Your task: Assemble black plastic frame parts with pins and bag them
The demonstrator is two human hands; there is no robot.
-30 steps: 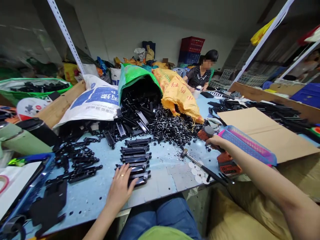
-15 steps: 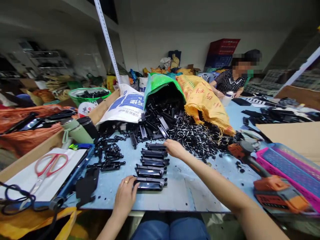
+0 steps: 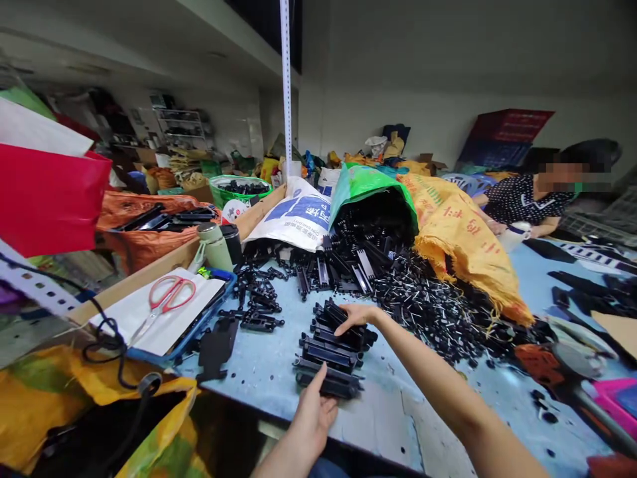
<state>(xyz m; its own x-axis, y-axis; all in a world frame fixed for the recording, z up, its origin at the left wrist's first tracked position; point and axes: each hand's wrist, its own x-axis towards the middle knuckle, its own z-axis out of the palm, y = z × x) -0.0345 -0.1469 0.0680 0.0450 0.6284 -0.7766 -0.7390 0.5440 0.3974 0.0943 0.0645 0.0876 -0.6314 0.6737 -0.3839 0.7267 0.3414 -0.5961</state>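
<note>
A row of long black plastic parts [image 3: 331, 355], several side by side, lies on the blue table top in front of me. My left hand [image 3: 314, 413] is closed on the near end of the row, thumb over the nearest part and fingers curled by its side. At the far end my right hand [image 3: 357, 317] grips the black parts, its thumb on their upper side and its other fingers partly hidden. The farthest parts are tilted and overlap. Just left of the row are smaller black linkage-like pieces [image 3: 259, 322] and a flat black plate [image 3: 217, 348].
Black parts spill from a green sack [image 3: 381, 182]; pins and screws [image 3: 423, 292] are heaped beside a yellow sack [image 3: 458, 232]. Red-handled scissors [image 3: 172, 295] rest on white paper at left. A cordless drill [image 3: 540, 365] lies right. A person [image 3: 522, 196] sits at the far right.
The camera has turned left. Both hands have closed around the row, and its parts now sit closer together, the far ones tilted. My left hand has moved from the side to the near end.
</note>
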